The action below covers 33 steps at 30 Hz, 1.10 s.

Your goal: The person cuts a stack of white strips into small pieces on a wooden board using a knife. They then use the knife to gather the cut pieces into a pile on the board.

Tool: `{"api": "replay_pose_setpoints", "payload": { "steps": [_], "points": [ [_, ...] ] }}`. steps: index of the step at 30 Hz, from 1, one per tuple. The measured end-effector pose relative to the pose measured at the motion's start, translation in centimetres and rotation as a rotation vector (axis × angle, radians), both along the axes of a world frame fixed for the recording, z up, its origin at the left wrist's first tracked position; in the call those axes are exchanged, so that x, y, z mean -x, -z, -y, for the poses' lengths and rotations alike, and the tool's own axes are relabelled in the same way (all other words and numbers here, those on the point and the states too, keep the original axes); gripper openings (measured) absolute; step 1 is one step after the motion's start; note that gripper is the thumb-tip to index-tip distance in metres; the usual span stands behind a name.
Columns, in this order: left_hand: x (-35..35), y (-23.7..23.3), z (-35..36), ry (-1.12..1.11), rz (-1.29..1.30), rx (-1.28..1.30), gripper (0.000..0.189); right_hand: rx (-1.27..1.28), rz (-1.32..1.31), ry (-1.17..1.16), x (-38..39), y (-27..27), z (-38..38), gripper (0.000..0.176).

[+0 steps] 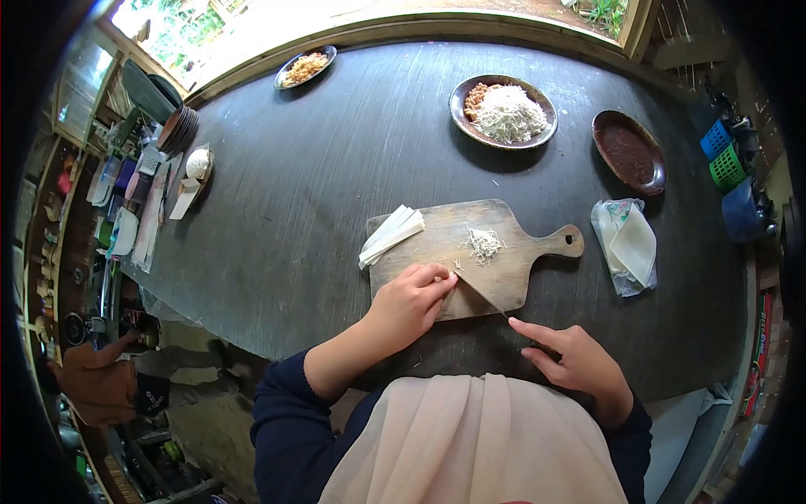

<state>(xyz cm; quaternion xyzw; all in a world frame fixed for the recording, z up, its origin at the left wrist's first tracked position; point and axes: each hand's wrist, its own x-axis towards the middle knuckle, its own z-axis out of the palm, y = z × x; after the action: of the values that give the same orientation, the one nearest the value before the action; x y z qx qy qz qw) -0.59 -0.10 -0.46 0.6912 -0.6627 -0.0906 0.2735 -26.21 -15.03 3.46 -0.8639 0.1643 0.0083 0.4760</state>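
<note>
My right hand [567, 357] is closed around the handle of a knife [483, 294], whose thin blade reaches over the front of a wooden cutting board [437, 273]. Close to the blade's tip, my left hand [417, 296] has its fingers curled and pressed together on the board; what lies under them is hidden. A small heap of fine white shreds [483, 244] sits just beyond the blade, with a few loose bits near my left fingertips. Flat white strips [393, 235] lie stacked across the board's left end.
A brown plate [457, 118] at the back holds white shreds and something orange-brown. Right of it is an empty-looking oval dish [628, 151]; below, a plastic packet with white sheets [634, 248]. A smaller plate [281, 80] stands far left. Another person [96, 378] is at lower left.
</note>
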Motion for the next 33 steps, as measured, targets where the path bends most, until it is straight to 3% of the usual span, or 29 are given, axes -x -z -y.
{"api": "replay_pose_setpoints", "payload": {
  "steps": [23,26,33],
  "points": [
    [0.1,-0.2,-0.1,0.013,0.007,-0.006,0.035,0.130,0.063,0.006,-0.2,0.4,-1.2,0.048],
    [0.1,-0.2,0.0,0.007,-0.003,-0.012,0.036,0.071,-0.042,-0.040,0.6,-0.2,-0.2,0.048],
    [0.0,-0.1,0.0,0.009,0.004,-0.011,0.037,0.059,-0.017,-0.016,0.5,-0.1,-0.2,0.048]
  ]
}}
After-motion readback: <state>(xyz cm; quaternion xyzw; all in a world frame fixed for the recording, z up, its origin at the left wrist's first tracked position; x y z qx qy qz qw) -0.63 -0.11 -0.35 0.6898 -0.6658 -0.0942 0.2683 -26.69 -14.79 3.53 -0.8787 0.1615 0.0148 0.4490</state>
